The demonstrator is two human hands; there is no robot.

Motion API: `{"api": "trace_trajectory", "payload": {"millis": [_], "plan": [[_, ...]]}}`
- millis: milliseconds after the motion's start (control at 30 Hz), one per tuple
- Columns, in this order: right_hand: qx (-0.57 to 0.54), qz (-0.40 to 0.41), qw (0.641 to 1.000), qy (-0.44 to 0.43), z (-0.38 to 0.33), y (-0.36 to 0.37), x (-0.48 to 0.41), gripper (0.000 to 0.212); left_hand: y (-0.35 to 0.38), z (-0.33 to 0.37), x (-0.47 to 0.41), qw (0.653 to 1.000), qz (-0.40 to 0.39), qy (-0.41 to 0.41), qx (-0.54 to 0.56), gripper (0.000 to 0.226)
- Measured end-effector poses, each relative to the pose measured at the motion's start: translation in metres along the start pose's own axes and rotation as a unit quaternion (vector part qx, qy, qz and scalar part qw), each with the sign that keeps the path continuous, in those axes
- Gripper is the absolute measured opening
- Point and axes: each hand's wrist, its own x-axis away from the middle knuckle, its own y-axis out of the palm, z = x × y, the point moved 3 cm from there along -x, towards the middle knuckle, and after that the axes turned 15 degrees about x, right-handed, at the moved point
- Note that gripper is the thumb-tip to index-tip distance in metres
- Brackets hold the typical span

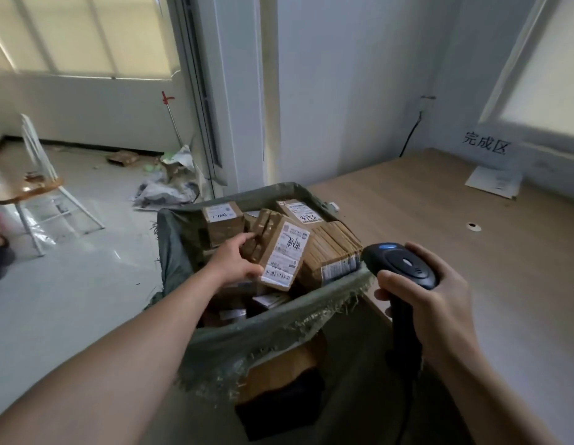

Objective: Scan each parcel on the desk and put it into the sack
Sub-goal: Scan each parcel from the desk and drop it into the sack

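A green woven sack (279, 329) stands open beside the wooden desk (455, 220), filled with several brown cardboard parcels. My left hand (235, 260) reaches into the sack and grips a tilted brown parcel (284, 252) with a white barcode label facing up. More parcels lie around it, one marked 3153 (300, 211) at the back. My right hand (430, 293) holds a black handheld barcode scanner (399, 263) by its handle, just right of the sack's rim, its head pointing toward the parcels.
On the desk's far right lie a white paper (494, 181) and a wall sign with three characters (484, 143). A white chair with a wooden seat (35, 187) stands on the tiled floor at left. Litter and packaging (167, 184) lie by the door frame.
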Motion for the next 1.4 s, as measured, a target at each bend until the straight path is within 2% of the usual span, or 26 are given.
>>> {"api": "trace_trajectory", "payload": {"millis": [133, 333, 567, 767, 900, 967, 1067, 1300, 1400], "plan": [[-0.003, 0.008, 1.000, 0.003, -0.003, 0.029, -0.012, 0.090, -0.010, -0.010, -0.022, 0.988, -0.098, -0.017, -0.118, 0.085], [-0.003, 0.017, 1.000, 0.010, -0.010, 0.052, -0.021, 0.074, -0.017, 0.002, -0.047, 0.970, -0.155, -0.013, -0.186, 0.088], [-0.025, 0.031, 0.999, 0.010, -0.008, 0.066, -0.020, 0.093, -0.016, 0.013, -0.049, 0.938, -0.233, -0.034, -0.254, 0.085], [-0.019, 0.050, 0.998, 0.019, -0.006, 0.068, -0.018, 0.104, 0.013, 0.024, -0.049, 0.914, -0.262, 0.001, -0.310, 0.080], [-0.017, 0.046, 0.999, 0.019, -0.011, 0.066, -0.013, 0.099, 0.021, 0.020, -0.049, 0.895, -0.288, -0.023, -0.339, 0.079], [-0.012, 0.051, 0.998, 0.019, -0.013, 0.063, -0.010, 0.102, 0.025, 0.013, -0.047, 0.889, -0.277, -0.027, -0.364, 0.078], [-0.002, 0.066, 0.998, 0.024, -0.013, 0.057, -0.008, 0.104, 0.030, 0.004, -0.047, 0.901, -0.242, 0.010, -0.360, 0.077], [0.002, 0.075, 0.997, 0.030, -0.012, 0.061, 0.000, 0.106, 0.041, 0.004, -0.039, 0.893, -0.295, 0.023, -0.340, 0.062], [0.004, 0.076, 0.997, 0.033, -0.013, 0.063, 0.004, 0.106, 0.048, -0.007, -0.037, 0.900, -0.316, -0.008, -0.299, 0.063]]}}
